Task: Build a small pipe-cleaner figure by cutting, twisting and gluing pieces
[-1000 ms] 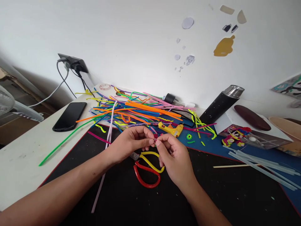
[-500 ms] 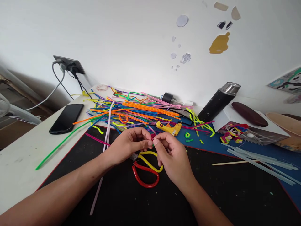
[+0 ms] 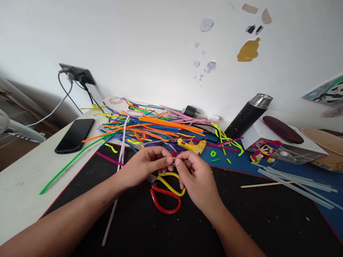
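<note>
My left hand (image 3: 146,164) and my right hand (image 3: 195,176) meet fingertip to fingertip over the black mat (image 3: 134,221). Both pinch a small dark pink pipe cleaner piece (image 3: 174,155) between thumb and fingers; most of it is hidden. Just below the hands lie scissors with red and yellow handles (image 3: 166,192). A yellow glue gun (image 3: 192,145) lies just beyond my right hand. Behind it spreads a heap of colourful pipe cleaners (image 3: 150,126).
A black phone (image 3: 75,135) lies on the white table at the left, near cables from a wall socket (image 3: 77,73). A black flask (image 3: 248,116), a box with a toy figure (image 3: 264,151), clear glue sticks (image 3: 294,185) and a wooden stick (image 3: 264,184) lie at the right.
The hands stay pinched together on the small piece, the fingers shifting only slightly. The view has drifted a little up and to the right.
</note>
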The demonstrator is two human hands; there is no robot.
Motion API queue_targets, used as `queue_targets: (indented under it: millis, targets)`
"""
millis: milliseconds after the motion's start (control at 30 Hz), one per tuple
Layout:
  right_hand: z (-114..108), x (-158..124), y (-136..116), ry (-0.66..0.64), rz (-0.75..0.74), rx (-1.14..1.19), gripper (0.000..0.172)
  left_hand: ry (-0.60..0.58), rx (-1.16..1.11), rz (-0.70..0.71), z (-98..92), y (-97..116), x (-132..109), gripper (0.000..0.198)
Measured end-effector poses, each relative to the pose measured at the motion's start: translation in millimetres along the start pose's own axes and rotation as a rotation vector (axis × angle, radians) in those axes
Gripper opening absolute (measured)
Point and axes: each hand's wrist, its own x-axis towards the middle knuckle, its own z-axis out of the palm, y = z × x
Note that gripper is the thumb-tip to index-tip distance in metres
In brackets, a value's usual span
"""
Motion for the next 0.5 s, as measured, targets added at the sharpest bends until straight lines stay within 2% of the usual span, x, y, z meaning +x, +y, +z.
queue_targets:
  millis: [367,500]
  targets:
    - [2.6,0.2,-1.2,-0.013,-0.004,-0.032,0.015,0.020,0.076,-0.009,-4.9,-2.5,1.7,0.034]
    - [2.6,0.0,-2.1,-0.021,-0.011,-0.029,0.018,0.060,0.111,0.040,-4.6,-2.1,1.1,0.033]
